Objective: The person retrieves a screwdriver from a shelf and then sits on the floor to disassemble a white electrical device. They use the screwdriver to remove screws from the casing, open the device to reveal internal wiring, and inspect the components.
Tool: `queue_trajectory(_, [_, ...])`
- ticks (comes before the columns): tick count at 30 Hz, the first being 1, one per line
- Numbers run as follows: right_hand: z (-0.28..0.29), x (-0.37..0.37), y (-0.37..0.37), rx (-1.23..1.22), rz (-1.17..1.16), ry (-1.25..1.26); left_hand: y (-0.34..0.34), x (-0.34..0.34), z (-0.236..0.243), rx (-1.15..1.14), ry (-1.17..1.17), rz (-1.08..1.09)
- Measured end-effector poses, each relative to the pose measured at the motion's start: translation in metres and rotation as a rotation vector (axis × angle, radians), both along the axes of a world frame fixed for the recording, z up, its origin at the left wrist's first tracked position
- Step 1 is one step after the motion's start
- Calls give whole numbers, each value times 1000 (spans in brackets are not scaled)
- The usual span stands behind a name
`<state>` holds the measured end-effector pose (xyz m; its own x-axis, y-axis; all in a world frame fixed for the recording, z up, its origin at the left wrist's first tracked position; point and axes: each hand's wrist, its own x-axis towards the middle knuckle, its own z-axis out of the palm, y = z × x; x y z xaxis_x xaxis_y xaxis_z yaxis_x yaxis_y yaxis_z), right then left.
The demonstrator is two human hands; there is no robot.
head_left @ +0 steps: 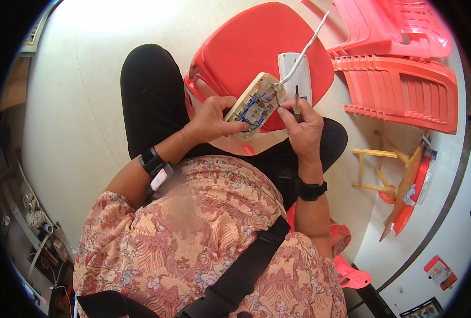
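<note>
My left hand (211, 123) grips the near left edge of an opened power strip (257, 106), tilted over my lap, its thumb on the inside. Blue wires and metal contacts show in the cream shell. A white cable (302, 54) leaves the shell's far end and points up to the right. My right hand (307, 127) is closed around a small screwdriver (297, 99), its tip pointing away from me. The thumb and fingertip of that hand are at a dark wire by the shell's right edge; whether they pinch it is hard to tell.
A red plastic stool (246, 40) stands in front of me, with a white cover-like panel (287, 63) lying on it. Stacked red plastic stools (399, 95) are at the far right. Below them a wooden folding stool (375, 153) leans near the wall.
</note>
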<state>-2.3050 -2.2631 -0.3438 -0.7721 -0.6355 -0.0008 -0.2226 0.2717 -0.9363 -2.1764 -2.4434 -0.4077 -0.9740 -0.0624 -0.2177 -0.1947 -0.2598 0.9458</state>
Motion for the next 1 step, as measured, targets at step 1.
queue_trajectory(1, [-1,0,2,6,-1,-2,0,0,0,-67,59,-1])
